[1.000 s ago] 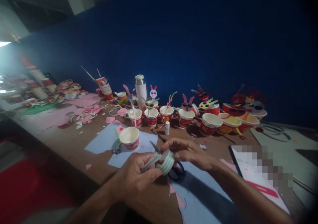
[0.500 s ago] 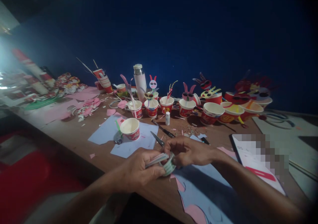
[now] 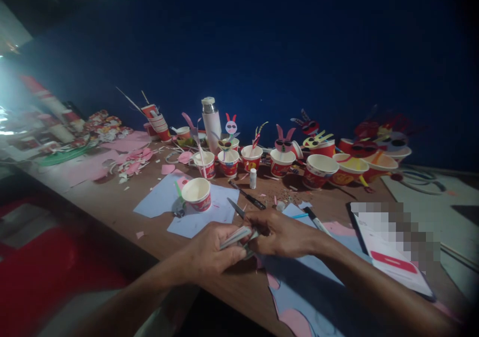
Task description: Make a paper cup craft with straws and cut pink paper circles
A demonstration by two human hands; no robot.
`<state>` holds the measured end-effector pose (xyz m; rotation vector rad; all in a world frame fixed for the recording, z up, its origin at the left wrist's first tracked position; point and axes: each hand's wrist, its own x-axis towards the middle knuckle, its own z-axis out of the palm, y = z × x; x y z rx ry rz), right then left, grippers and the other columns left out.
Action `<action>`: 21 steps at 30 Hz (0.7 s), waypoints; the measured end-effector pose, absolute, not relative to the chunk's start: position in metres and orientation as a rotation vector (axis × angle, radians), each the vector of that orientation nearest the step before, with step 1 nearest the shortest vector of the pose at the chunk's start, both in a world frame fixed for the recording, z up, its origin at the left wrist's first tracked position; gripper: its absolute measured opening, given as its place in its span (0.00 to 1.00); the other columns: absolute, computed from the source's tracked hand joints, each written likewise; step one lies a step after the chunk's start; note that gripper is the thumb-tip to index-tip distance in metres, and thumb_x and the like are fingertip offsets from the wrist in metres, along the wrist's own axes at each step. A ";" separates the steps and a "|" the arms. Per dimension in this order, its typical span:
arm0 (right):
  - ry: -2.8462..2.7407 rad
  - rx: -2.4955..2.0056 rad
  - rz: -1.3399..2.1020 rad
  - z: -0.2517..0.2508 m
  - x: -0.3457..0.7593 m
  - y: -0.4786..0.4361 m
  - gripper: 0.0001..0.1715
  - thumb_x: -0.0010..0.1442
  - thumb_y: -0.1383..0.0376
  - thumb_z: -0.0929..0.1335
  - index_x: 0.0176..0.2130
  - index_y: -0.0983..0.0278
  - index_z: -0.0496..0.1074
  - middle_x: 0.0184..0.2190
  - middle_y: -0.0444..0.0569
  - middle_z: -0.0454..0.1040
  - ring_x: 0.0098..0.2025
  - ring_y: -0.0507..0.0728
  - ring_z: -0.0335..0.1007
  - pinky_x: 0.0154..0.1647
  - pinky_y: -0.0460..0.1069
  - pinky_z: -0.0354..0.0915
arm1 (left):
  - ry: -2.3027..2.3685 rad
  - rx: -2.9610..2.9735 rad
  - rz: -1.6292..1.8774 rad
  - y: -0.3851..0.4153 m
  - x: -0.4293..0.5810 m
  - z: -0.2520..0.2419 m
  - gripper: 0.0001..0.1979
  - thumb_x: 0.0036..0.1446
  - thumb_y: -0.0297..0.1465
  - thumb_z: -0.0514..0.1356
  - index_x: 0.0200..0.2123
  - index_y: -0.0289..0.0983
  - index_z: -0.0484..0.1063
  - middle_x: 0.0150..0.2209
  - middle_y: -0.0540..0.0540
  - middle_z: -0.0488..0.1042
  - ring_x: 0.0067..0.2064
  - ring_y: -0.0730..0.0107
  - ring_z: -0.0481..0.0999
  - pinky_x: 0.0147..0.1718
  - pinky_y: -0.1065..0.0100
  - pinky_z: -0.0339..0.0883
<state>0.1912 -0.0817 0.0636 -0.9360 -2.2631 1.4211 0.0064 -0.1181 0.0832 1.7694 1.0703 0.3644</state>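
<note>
Just above the table's front edge, my left hand (image 3: 215, 252) is closed on a pale, flat folded strip (image 3: 234, 238), thumb below and fingers on top. My right hand (image 3: 275, 231) meets it from the right, its fingers bent and pinched at the far end of the pale strip, whose curled part is mostly hidden by the fingers. A pointed metal blade (image 3: 235, 207) lies just behind the right hand, its handle covered. Left of it, a red-and-white paper cup (image 3: 196, 194) stands upright on light blue paper (image 3: 220, 217).
Several paper cups with bunny-like cutouts, one a pink bunny (image 3: 284, 140), line the back. A thermos (image 3: 211, 125), small white bottle (image 3: 253, 178) and black-handled tool (image 3: 254, 201) stand or lie nearby. At right are a marker (image 3: 316, 220) and a phone (image 3: 392, 262); pink scraps (image 3: 134, 160) lie left.
My right hand has shifted left and slightly down, closer to my left hand. The curled part of the strip is now more covered, and the marker behind the right hand shows more.
</note>
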 end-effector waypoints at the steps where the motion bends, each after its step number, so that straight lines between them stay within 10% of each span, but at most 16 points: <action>1: -2.258 -0.950 1.387 0.063 0.191 -0.082 0.05 0.46 0.71 0.66 0.28 0.64 0.65 0.23 0.38 0.61 0.25 0.48 0.55 0.23 0.42 0.52 | 1.061 1.761 0.366 -0.117 0.006 0.082 0.08 0.50 0.27 0.51 0.22 0.37 0.53 0.22 0.55 0.51 0.25 0.77 0.50 0.22 0.74 0.45; 14: -1.930 -0.632 1.733 0.048 0.200 -0.063 0.16 0.49 0.64 0.70 0.39 0.65 0.66 0.30 0.42 0.67 0.32 0.50 0.63 0.33 0.44 0.61 | 1.027 1.344 0.513 -0.095 -0.015 0.062 0.13 0.50 0.40 0.58 0.28 0.35 0.64 0.17 0.57 0.52 0.17 0.83 0.45 0.15 0.76 0.39; 21: -2.342 -0.850 0.901 0.058 0.196 -0.074 0.09 0.55 0.65 0.66 0.38 0.65 0.70 0.30 0.45 0.71 0.30 0.51 0.64 0.30 0.43 0.57 | 0.982 1.121 0.504 -0.090 -0.015 0.048 0.16 0.50 0.43 0.58 0.28 0.36 0.60 0.15 0.60 0.50 0.15 0.86 0.41 0.13 0.78 0.34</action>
